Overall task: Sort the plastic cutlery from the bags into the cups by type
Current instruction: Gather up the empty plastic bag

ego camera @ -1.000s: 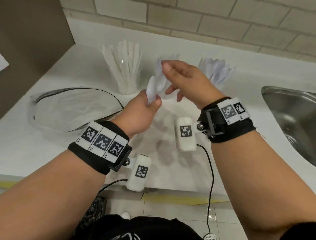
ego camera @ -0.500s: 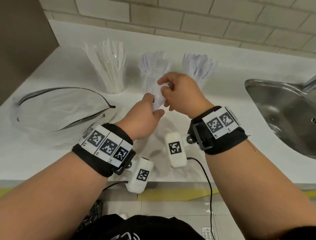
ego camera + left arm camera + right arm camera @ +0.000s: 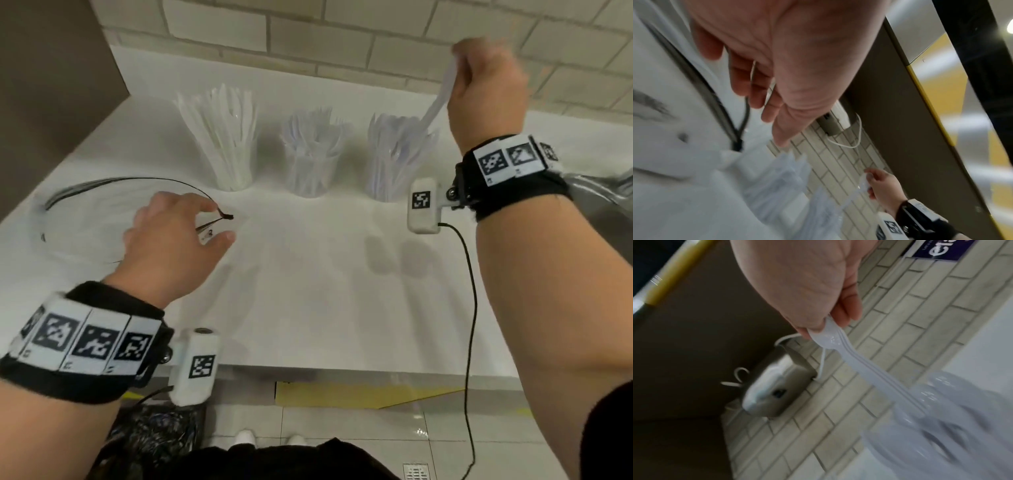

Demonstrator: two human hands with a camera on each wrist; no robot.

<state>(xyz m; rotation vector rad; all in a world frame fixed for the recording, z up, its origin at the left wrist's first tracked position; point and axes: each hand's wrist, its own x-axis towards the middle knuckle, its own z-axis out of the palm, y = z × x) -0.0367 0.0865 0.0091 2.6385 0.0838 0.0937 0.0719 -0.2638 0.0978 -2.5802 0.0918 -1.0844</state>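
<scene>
- At the bench's [image 3: 308,291] left, the left hand [image 3: 171,246] is hovering over the clear bag [image 3: 85,219], fingers [image 3: 205,205] loosely spread, holding nothing.
- Mid-bench, the knife cup [image 3: 229,144] and fork cup [image 3: 311,154] are standing filled.
- Rightmost, the right hand [image 3: 486,92] is pinching stacked spoons [image 3: 865,366] by their bowls, handles pointing down-left into the spoon cup [image 3: 394,157] just below.

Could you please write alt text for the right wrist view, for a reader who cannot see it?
A right hand pinches the bowl ends of several stacked clear plastic spoons, their handles pointing down into a blurred cup of spoons. A tiled wall lies behind.
</scene>
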